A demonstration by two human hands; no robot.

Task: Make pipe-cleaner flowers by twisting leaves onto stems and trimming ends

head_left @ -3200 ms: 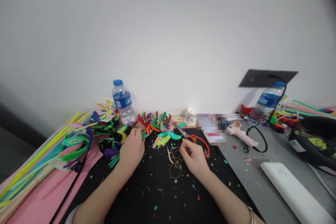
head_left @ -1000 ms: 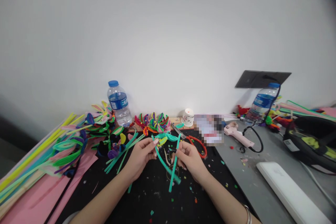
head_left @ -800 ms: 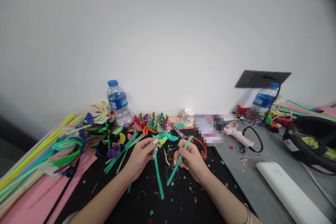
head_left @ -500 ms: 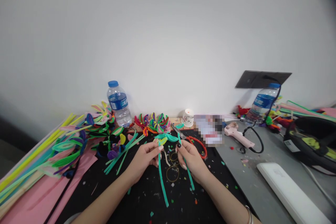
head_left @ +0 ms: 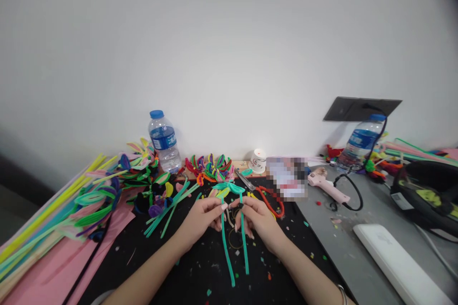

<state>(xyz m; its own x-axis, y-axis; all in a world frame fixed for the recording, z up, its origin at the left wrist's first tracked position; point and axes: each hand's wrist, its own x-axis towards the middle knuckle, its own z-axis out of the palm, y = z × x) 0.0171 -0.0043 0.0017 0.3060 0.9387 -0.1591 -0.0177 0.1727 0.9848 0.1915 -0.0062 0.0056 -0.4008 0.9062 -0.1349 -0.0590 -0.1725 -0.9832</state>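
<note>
Several long coloured stems (head_left: 59, 200) lie well to the left of the fingers, above a pink sheet (head_left: 91, 252), with looped flowers (head_left: 98, 202) closer in. Next, beyond the left fingertips and off to their left, a blue-capped bottle (head_left: 164, 139) stands upright. Loose turquoise stems (head_left: 168, 212) lie near the left hand (head_left: 202, 220), on its left side. That hand's thumb and forefinger pinch the left strip (head_left: 226, 248), turquoise, near its upper end; the longer part hangs below the fingers. Just beyond the fingertips are turquoise and yellow petals (head_left: 229, 187), with a multicoloured cluster (head_left: 213, 167) behind them. Just right of the first strip, and apart from it, the right strip (head_left: 244, 245) is nipped the same way by the right hand (head_left: 260, 221), hanging below its fingers too. Scissors (head_left: 251, 187) with red handles lie just past the right fingers, a white cup (head_left: 258, 161) beyond. Well to the right are a pink glue gun (head_left: 329, 188), a white oblong case (head_left: 397, 262) and a second bottle (head_left: 363, 142) farther back.
</note>
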